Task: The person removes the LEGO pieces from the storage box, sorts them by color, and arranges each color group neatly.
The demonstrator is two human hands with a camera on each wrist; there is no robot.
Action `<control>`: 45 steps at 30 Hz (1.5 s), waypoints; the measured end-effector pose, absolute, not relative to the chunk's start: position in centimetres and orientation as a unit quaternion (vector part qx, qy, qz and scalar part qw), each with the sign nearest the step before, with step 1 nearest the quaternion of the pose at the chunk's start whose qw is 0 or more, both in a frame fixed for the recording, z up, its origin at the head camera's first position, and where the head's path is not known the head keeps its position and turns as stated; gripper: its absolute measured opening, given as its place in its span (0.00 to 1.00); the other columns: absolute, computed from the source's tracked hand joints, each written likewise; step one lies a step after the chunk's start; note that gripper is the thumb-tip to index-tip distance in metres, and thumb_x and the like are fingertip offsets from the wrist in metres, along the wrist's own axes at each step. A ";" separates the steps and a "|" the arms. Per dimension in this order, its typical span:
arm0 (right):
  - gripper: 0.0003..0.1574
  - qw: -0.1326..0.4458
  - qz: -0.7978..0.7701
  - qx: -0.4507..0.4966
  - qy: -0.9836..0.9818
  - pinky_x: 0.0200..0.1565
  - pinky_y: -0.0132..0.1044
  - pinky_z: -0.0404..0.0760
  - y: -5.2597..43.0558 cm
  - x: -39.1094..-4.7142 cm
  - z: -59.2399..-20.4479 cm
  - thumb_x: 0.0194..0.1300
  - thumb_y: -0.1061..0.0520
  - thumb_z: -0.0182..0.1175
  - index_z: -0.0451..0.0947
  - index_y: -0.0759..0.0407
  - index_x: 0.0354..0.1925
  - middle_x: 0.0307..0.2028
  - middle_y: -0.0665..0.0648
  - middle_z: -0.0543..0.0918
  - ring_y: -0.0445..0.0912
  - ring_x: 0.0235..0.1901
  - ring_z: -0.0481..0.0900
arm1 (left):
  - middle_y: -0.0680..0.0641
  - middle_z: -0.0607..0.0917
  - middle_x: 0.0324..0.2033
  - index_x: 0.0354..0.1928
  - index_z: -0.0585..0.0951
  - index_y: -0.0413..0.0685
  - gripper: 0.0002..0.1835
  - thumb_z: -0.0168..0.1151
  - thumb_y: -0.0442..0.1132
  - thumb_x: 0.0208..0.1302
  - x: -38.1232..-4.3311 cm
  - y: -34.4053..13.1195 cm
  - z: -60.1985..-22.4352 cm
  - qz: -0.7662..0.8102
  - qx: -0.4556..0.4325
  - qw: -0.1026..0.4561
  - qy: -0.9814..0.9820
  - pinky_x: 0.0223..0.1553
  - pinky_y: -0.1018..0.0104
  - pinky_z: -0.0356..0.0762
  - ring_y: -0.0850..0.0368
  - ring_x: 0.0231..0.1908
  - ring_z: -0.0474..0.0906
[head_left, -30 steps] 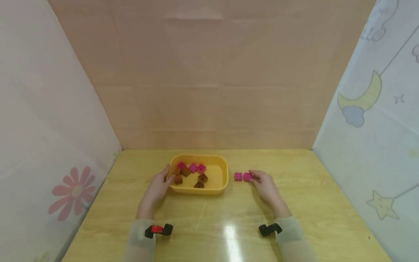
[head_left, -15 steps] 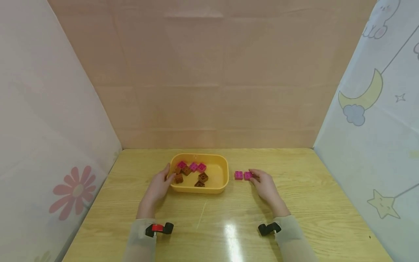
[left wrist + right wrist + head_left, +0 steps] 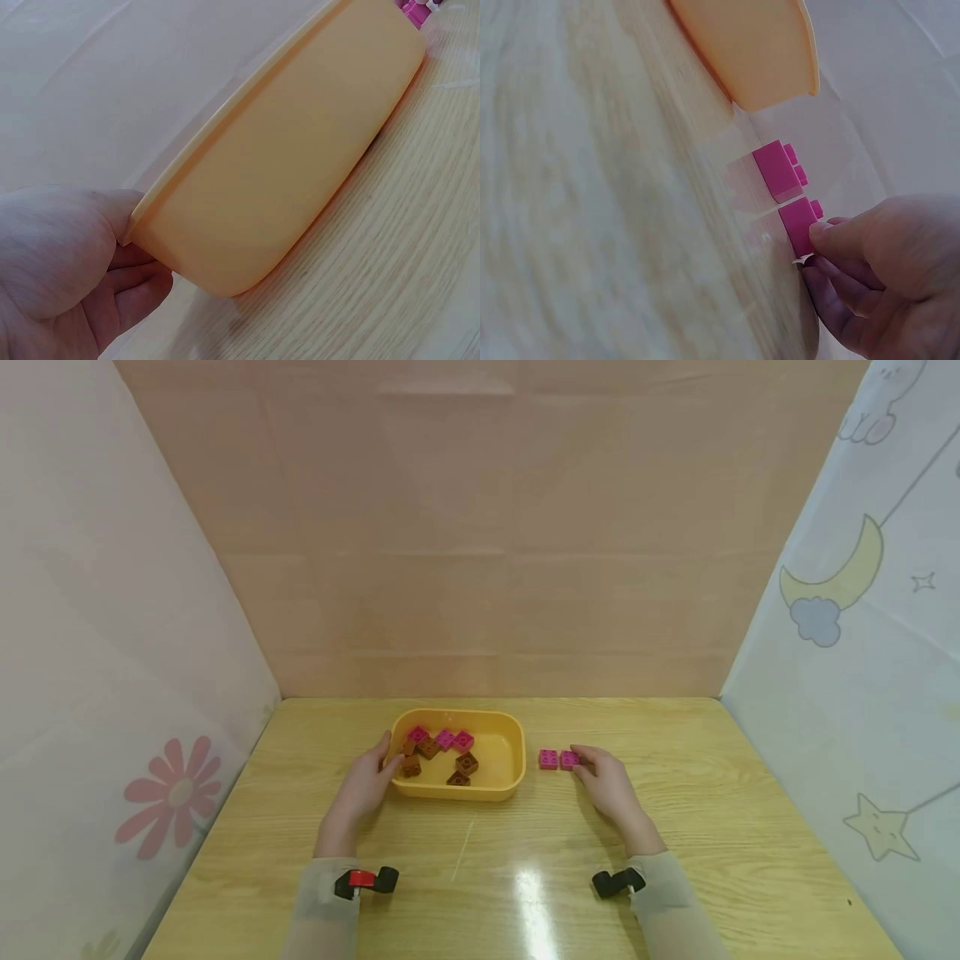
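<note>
A yellow plastic bin (image 3: 512, 787) stands on the table, with several pink building blocks (image 3: 463, 742) and brown building blocks (image 3: 467, 763) inside. My left hand (image 3: 365, 783) grips its left end, thumb over the rim and fingers curled outside, as the left wrist view shows. To the right of the bin two pink blocks sit on the table side by side, studs up. The left pink block (image 3: 778, 171) stands free, a narrow gap from the other. My right hand (image 3: 606, 783) pinches the right pink block (image 3: 798, 226) between thumb and fingers; its right side is hidden by them.
The wooden table (image 3: 480, 868) meets a brown paper-like backdrop (image 3: 480, 568) behind the bin. Printed white sheets form side walls, with a flower (image 3: 178, 793) on the left and a moon (image 3: 840, 572) on the right. Each wrist wears a black camera mount (image 3: 618, 883).
The whole head view has shifted slightly. Both hands stay where they are on the bin and the right pink block, and no block has visibly moved on the table.
</note>
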State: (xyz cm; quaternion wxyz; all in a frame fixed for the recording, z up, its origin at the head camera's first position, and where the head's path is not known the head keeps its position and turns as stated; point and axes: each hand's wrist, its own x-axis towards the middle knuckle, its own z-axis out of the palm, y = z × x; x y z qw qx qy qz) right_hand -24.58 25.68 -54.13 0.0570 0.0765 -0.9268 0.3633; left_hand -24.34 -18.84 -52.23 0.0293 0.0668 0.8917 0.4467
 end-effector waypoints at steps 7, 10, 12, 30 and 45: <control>0.26 0.051 0.365 0.076 -0.926 0.68 0.64 0.76 25.7 -24.5 -54.1 0.78 0.67 0.60 0.75 0.70 0.71 0.64 0.73 0.81 0.68 0.65 0.78 | 0.34 0.57 0.81 0.84 0.52 0.36 0.38 0.53 0.47 0.86 -24.3 -18.9 -52.2 0.451 0.064 0.034 0.889 0.78 0.41 0.57 0.35 0.79 0.57; 0.26 0.049 0.367 0.078 -0.926 0.67 0.64 0.76 25.6 -24.5 -54.0 0.78 0.67 0.60 0.75 0.70 0.71 0.64 0.73 0.81 0.68 0.65 0.78 | 0.33 0.58 0.81 0.84 0.53 0.34 0.38 0.53 0.47 0.86 -24.4 -18.9 -52.2 0.448 0.067 0.027 0.891 0.78 0.41 0.58 0.35 0.79 0.57; 0.26 0.048 0.364 0.080 -0.927 0.67 0.64 0.76 25.6 -24.4 -53.9 0.78 0.67 0.60 0.75 0.70 0.71 0.64 0.73 0.81 0.68 0.66 0.78 | 0.33 0.59 0.80 0.84 0.53 0.33 0.38 0.54 0.46 0.86 -24.4 -18.9 -52.2 0.443 0.069 0.021 0.894 0.78 0.41 0.58 0.35 0.79 0.58; 0.29 0.045 0.375 0.083 -0.922 0.69 0.65 0.73 25.8 -24.5 -54.1 0.78 0.67 0.61 0.73 0.69 0.73 0.65 0.73 0.80 0.67 0.65 0.78 | 0.34 0.59 0.81 0.85 0.52 0.37 0.37 0.52 0.47 0.86 -24.3 -18.8 -52.2 0.456 0.058 0.036 0.888 0.78 0.41 0.57 0.36 0.80 0.56; 0.31 0.021 0.420 0.079 -0.904 0.67 0.61 0.78 25.9 -24.3 -53.6 0.80 0.64 0.60 0.70 0.66 0.76 0.67 0.72 0.78 0.66 0.65 0.79 | 0.33 0.57 0.82 0.85 0.51 0.36 0.38 0.52 0.48 0.87 -24.2 -18.9 -52.2 0.453 0.064 0.038 0.889 0.79 0.41 0.55 0.35 0.80 0.55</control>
